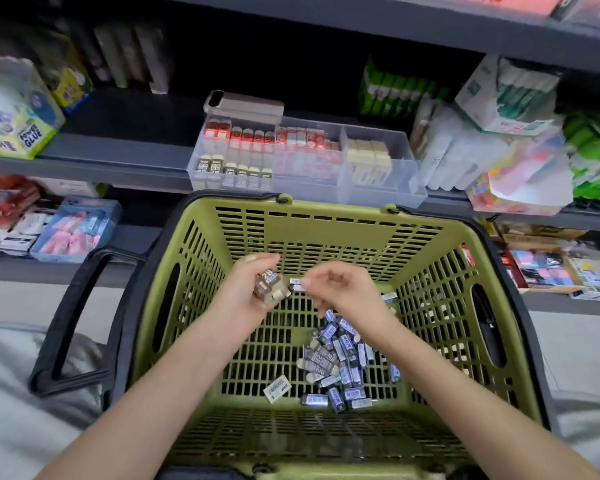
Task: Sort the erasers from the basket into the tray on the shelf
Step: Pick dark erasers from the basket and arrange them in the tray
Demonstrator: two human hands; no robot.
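Observation:
A green slotted basket (326,230) sits in front of me, with a heap of small blue-sleeved and brown-sleeved erasers (340,362) on its floor at centre right. My left hand (246,296) is over the basket's far half, shut on a few brown "2B" erasers (269,287). My right hand (340,289) is just beside it, pinching one small blue eraser (296,285) at its fingertips. The clear divided tray (395,195) stands on the shelf just behind the basket, with rows of red, brown and cream erasers in it.
A lone white eraser (276,393) lies left of the heap. The basket's black handle (73,317) hangs down on the left. A glue box (18,133) stands at the shelf's left, green packs (395,95) and white packets (465,157) at the right. More stationery fills the lower shelf.

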